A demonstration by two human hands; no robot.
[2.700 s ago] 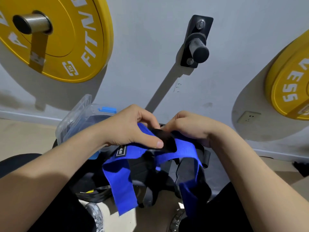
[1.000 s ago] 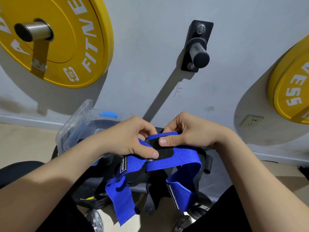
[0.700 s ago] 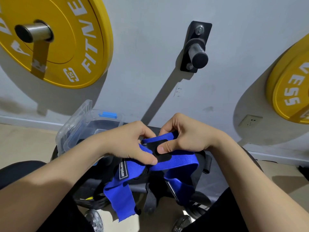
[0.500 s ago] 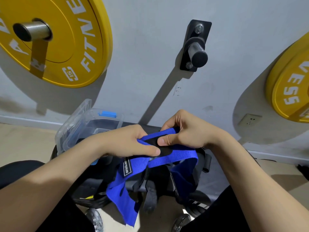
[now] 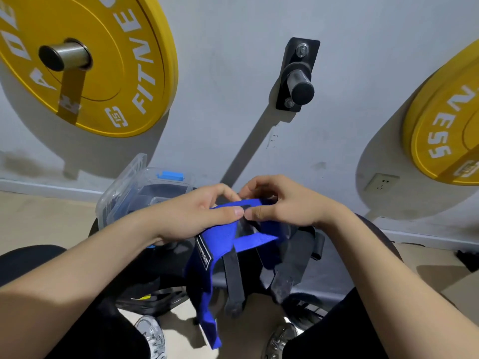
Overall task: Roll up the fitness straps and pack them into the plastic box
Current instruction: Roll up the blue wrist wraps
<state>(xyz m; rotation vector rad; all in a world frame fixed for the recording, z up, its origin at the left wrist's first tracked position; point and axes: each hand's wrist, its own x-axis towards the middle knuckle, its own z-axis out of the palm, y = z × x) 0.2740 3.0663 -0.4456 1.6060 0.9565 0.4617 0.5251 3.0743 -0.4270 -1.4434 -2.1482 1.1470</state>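
blue strap (image 5: 223, 239) partly rolled, clear box (image 5: 124, 193) open

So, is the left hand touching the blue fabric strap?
Touching. The head view shows the left hand pinching the blue fabric strap, with its thumb pressed on the strap's upper fold.

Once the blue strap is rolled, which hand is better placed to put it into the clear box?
Probably the left hand: the box stands open on the left, just beyond that hand. Both hands pinch the strap; the right hand would have to cross over.
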